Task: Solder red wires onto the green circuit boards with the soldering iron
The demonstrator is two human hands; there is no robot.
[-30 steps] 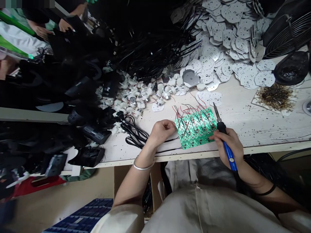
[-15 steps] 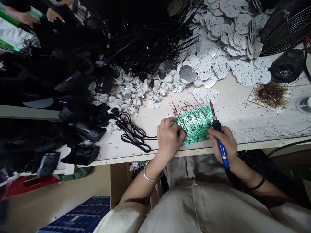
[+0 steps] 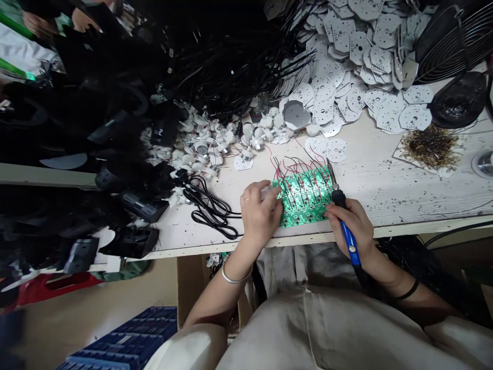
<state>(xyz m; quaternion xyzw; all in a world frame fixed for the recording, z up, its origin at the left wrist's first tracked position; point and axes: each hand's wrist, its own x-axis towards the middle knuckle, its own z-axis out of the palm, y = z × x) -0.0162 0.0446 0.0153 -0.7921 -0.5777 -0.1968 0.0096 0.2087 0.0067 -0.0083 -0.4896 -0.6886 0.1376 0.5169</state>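
Observation:
A green circuit board [image 3: 306,200] with red and black wires lies near the front edge of the pale workbench [image 3: 404,190]. My left hand [image 3: 260,213] rests on the board's left side, fingers curled and pressed onto it. My right hand [image 3: 352,226] is closed around the blue handle of a soldering iron [image 3: 342,216], whose tip points up past the board's right edge. I wear a silver bangle on my left wrist and a black band on my right.
A heap of white round plates [image 3: 346,67] fills the back right. Small white motors [image 3: 215,144] and black cables [image 3: 211,208] lie left of the board. A wire fan guard [image 3: 454,41], a dark bowl [image 3: 458,105] and brown debris [image 3: 431,146] sit at right. Other people's hands [image 3: 82,20] show top left.
My left hand moved from a fist beside the board onto its left side. The board and the iron shifted slightly left and away from me.

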